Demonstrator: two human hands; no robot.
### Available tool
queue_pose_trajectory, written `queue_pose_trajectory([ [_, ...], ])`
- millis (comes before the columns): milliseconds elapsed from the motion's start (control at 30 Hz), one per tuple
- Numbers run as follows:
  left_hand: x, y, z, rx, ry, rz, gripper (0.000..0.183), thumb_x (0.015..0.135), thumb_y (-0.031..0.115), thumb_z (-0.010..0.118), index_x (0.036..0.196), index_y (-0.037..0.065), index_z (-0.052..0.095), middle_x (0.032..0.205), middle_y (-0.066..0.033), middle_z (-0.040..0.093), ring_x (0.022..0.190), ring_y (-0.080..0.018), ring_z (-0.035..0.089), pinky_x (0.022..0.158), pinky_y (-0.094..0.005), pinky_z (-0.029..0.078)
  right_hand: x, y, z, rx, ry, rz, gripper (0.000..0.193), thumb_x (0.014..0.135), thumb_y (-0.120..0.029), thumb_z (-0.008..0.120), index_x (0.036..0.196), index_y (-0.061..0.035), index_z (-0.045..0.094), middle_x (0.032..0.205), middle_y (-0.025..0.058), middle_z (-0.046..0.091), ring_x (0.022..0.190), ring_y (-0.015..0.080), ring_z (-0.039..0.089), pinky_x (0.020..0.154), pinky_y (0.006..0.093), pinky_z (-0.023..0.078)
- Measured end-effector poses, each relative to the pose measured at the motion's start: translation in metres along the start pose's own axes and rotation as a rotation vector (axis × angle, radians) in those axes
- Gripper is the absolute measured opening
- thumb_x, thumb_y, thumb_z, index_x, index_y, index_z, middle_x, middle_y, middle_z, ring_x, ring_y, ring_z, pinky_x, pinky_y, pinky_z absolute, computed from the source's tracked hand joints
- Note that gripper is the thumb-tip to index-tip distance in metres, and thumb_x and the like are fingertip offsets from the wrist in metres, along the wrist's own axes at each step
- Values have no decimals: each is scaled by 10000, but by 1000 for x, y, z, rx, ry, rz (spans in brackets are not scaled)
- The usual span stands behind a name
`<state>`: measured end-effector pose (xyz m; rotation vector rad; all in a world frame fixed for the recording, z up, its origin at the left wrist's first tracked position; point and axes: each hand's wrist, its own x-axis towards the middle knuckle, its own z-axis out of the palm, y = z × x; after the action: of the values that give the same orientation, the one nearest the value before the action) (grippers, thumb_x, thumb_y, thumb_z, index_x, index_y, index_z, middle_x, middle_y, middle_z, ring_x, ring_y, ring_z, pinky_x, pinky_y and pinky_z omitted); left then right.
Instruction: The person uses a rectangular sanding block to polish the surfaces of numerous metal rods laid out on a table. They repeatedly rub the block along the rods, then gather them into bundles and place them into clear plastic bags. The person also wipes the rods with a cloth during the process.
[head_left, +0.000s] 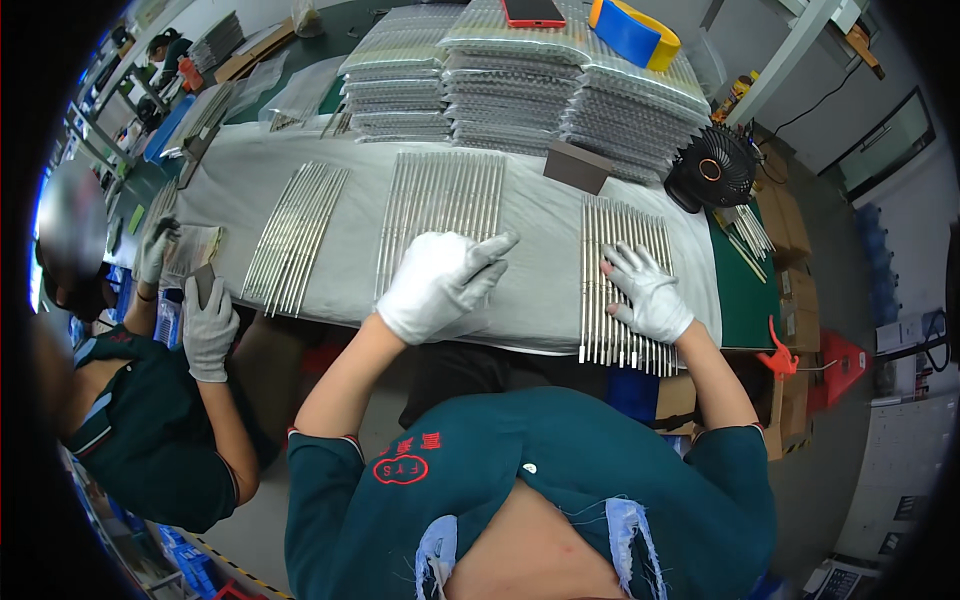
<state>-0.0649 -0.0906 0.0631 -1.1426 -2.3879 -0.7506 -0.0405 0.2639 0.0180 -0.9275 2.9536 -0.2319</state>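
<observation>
My left hand point(437, 287), in a white glove, is over the near part of the middle row of thin metal rods point(450, 185). Its upper fingers reach out to the right; the undersides of the fingers are hidden, and nothing shows in them. On the right, my right hand point(648, 298) lies with spread fingers on another row of metal rods point(600, 335), side by side on the grey cloth point(540, 270). Bare skin shows at some fingertips of that white glove. A third row of rods point(296, 240) lies to the left, apart from both hands.
Stacked bubble-wrap packs point(510, 110) stand at the back, with a red phone point(534, 12) and a blue-yellow tape ring point(635, 35) on top. A dark block point(577, 167) and a black fan point(712, 168) stand behind the right row. A gloved co-worker point(150, 420) is at left.
</observation>
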Motion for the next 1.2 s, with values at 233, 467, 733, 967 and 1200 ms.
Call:
queue_pose_trajectory([
  [233,42,-20,84,261,-340,-17,346,940,333,568,1191,106,642,821,-92,666,798,-291,654,742,-448,489,56,-40,30,113,70,-130,625,919,-436,570,1363,0,518,1496,204,416,1410,371,355,1182,498,235],
  [467,36,-26,103,343,-241,-158,513,906,462,598,1263,94,604,811,-131,576,776,-299,589,714,-434,469,60,34,13,67,260,69,612,954,-444,514,1391,-16,490,1500,219,401,1416,399,332,1183,502,230],
  [733,60,-36,128,161,-90,-178,488,917,393,598,1254,39,596,1255,-174,603,1216,-348,542,1011,-452,441,98,18,28,404,531,-59,537,983,-448,491,1361,-70,534,1422,188,500,1335,388,447,1121,463,348],
  [967,98,-69,165,41,-83,-246,358,923,303,572,1166,60,675,1207,-144,653,1137,-344,600,961,-436,484,130,35,44,74,388,156,400,939,-279,575,1300,-110,597,1311,75,606,1173,279,587,986,402,464],
  [1200,104,-65,171,54,-23,-340,283,879,309,620,1029,104,745,1081,-131,696,985,-331,655,847,-445,525,130,31,48,45,456,310,349,908,-370,580,1216,-232,672,1219,-19,652,1078,230,623,902,395,496],
])
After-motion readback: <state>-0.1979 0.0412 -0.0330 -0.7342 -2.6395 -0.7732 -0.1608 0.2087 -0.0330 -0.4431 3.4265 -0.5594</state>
